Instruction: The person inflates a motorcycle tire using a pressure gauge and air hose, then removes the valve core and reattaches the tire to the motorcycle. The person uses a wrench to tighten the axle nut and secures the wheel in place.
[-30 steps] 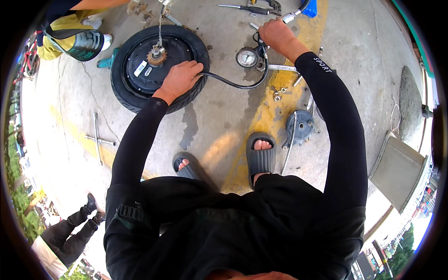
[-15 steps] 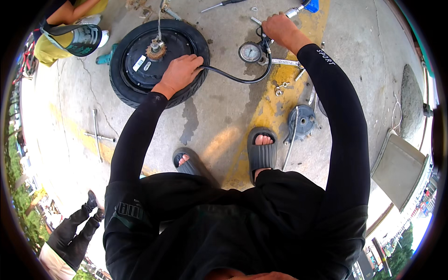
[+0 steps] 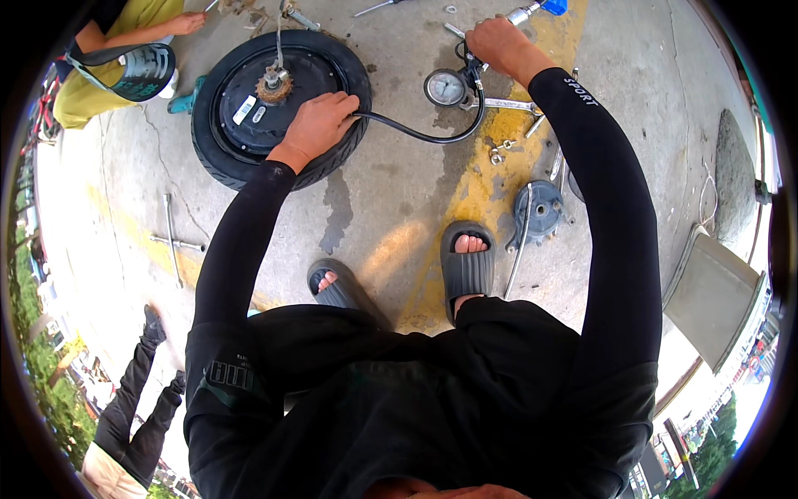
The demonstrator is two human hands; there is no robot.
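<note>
Two bare hands work a heavy, stiff hub-motor wheel (image 3: 278, 104) flat on concrete: left hand (image 3: 320, 125) closed around its hose end, right hand (image 3: 499, 46) gripping the gauge inflator (image 3: 453, 83).

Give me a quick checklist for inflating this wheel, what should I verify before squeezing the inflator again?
1. Left hand steadying the wheel at the hose end: ok, it rests on the tyre's right side.
2. Hose free of kinks: ok, it runs in one smooth curve to the gauge.
3. Right hand has a grip on the inflator handle: ok, fingers are closed around it.
4. Hose seated on the valve: cannot tell, the left hand covers it.
5. Gauge reading: cannot tell, the dial is too small.
6. Loose nuts and brake plate away from your feet: not ok, the plate lies beside the right sandal.
</note>
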